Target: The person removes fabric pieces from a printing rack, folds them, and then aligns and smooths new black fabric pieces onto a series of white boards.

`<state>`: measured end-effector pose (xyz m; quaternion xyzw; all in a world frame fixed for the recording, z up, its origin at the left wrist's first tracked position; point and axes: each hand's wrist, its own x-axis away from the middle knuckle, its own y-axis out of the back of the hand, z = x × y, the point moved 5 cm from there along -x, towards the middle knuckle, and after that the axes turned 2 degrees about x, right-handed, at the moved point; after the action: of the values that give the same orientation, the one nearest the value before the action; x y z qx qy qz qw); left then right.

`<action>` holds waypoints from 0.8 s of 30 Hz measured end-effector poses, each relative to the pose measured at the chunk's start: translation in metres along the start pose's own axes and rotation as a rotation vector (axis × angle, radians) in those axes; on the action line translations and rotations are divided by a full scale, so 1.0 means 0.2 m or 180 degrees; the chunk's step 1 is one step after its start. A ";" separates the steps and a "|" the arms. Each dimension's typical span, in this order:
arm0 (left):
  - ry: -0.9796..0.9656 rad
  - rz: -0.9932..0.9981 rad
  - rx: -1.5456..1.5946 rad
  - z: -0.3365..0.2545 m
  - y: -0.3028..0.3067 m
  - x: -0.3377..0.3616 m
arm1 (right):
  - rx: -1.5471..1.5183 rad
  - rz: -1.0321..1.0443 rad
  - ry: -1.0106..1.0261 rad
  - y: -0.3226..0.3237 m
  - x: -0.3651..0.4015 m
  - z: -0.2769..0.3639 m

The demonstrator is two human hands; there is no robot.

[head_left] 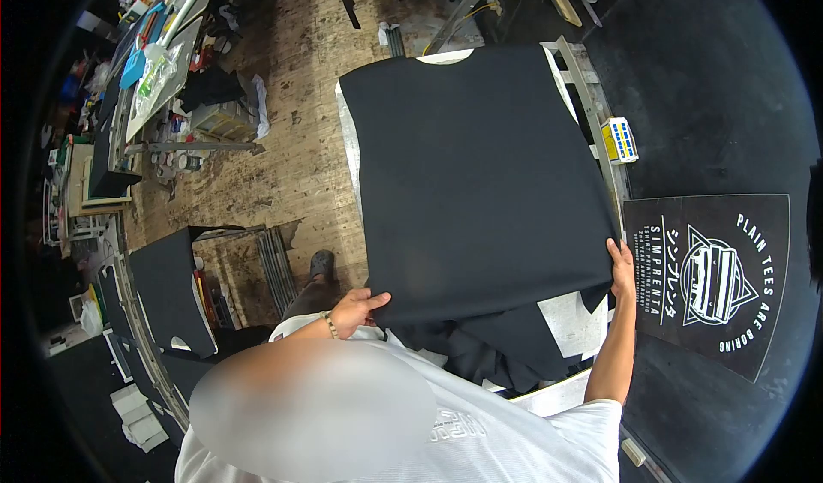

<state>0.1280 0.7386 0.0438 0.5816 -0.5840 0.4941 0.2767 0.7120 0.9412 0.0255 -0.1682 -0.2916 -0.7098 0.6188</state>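
A black shirt-shaped fabric panel [480, 183] lies spread over a white board [350, 149], whose edges show at its left and top. My left hand [353, 310], a beaded bracelet at its wrist, pinches the panel's near left corner. At the near right corner my right hand [622, 269] grips the panel's edge, thumb on top. Below the near edge, more black fabric [489, 350] hangs in folds beside a pale board surface [576, 324].
A metal rail [600, 123] runs along the right, with a yellow and white box [619, 140] on it. Further right lies a printed black sign [711, 282]. At the left are a cluttered bench [159, 80] and another black panel [171, 290]. A foot [321, 265] stands on the wooden floor.
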 end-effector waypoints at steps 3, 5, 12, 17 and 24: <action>0.0007 0.0013 -0.0085 0.02 0.00 -0.01 | -0.0037 -0.0017 0.0014 0.01 -0.01 -0.01; 0.0020 0.0026 -0.0103 0.02 0.00 -0.01 | -0.0023 -0.0076 -0.0011 0.01 0.00 -0.02; 0.0038 0.0056 -0.0159 0.03 0.01 -0.02 | 0.0071 -0.0112 -0.0027 0.04 -0.03 -0.07; 0.0129 0.0106 -0.0241 0.02 0.01 -0.02 | 0.0123 -0.0121 -0.0019 0.05 -0.03 -0.07; 0.0121 0.0148 -0.0261 0.03 0.00 -0.03 | 0.0038 0.0007 -0.0087 0.03 -0.02 -0.06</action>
<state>0.1309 0.7348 0.0368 0.5465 -0.6117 0.4871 0.2998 0.7201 0.9363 0.0163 -0.1745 -0.3041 -0.7050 0.6165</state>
